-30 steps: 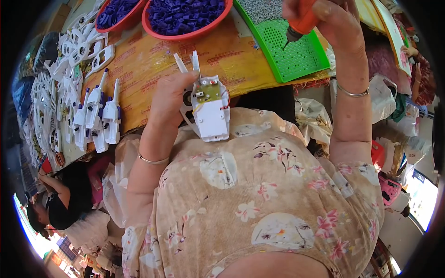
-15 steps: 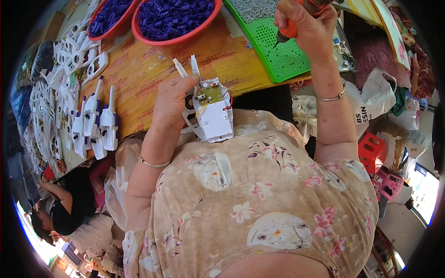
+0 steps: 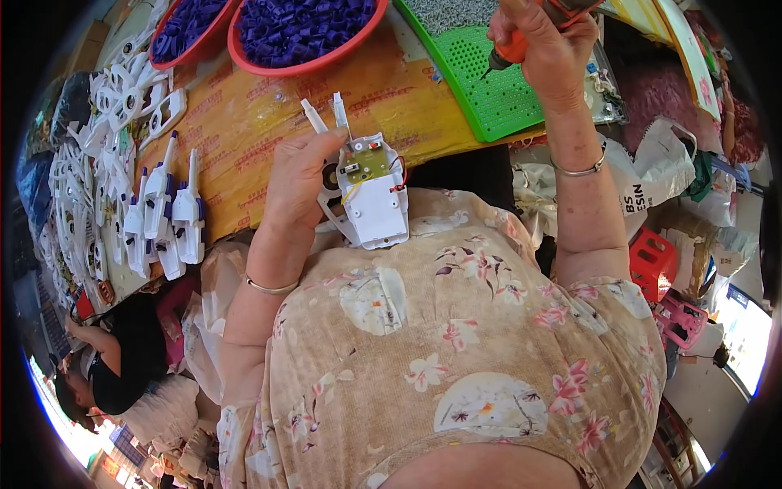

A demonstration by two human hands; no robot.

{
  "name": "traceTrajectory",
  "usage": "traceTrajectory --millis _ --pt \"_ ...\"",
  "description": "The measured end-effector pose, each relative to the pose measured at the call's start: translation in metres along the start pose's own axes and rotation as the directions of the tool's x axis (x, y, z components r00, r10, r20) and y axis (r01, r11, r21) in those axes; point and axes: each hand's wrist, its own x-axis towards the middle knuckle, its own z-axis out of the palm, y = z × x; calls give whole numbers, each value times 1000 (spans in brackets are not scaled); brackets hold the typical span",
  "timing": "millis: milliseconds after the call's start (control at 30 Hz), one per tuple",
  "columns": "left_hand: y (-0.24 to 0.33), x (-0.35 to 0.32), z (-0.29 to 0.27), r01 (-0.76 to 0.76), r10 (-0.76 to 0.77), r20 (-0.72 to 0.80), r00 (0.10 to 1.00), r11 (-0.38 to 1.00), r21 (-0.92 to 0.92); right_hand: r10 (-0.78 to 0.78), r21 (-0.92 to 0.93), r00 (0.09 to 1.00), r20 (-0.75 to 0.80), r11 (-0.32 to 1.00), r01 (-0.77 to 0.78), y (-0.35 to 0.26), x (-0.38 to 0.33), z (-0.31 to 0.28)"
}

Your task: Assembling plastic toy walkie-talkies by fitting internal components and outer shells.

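Note:
My left hand [image 3: 297, 171] is closed on a white plastic housing [image 3: 379, 216], keeping it upright near my chest at the table edge. Inside its upper part lies a green circuit board [image 3: 371, 167] with thin red and yellow wires. Another white frame-like piece shows beside it, under my left palm. My right hand [image 3: 554, 69] is wrapped round an orange power screwdriver [image 3: 511, 47], whose dark bit points down over a green perforated tray [image 3: 505, 110]. At this size I cannot make out whether a screw sits on the bit. Many small metal screws [image 3: 448, 15] lie in the tray's far part.
Two red bowls [image 3: 305, 72] of purple plastic parts stand at the back. Left on the table are several white-and-purple assembled pieces [image 3: 187, 216] and a heap of white frames [image 3: 77, 196]. A red plastic basket [image 3: 654, 265] stands low right; another person [image 3: 122, 359] sits lower left.
Almost nothing differs. The table and its contents sit slightly higher in the picture; both hands keep their holds, with the screwdriver still over the green tray.

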Motion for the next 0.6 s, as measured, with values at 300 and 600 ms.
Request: traceTrajectory --millis 300,600 --pt "3 -3 7 -10 10 0 1000 1000 -18 -33 51 999 -1 998 33 2 -1 0" --pt "0 -2 3 -19 19 10 1000 999 -36 -201 365 979 29 914 176 16 2 -4"
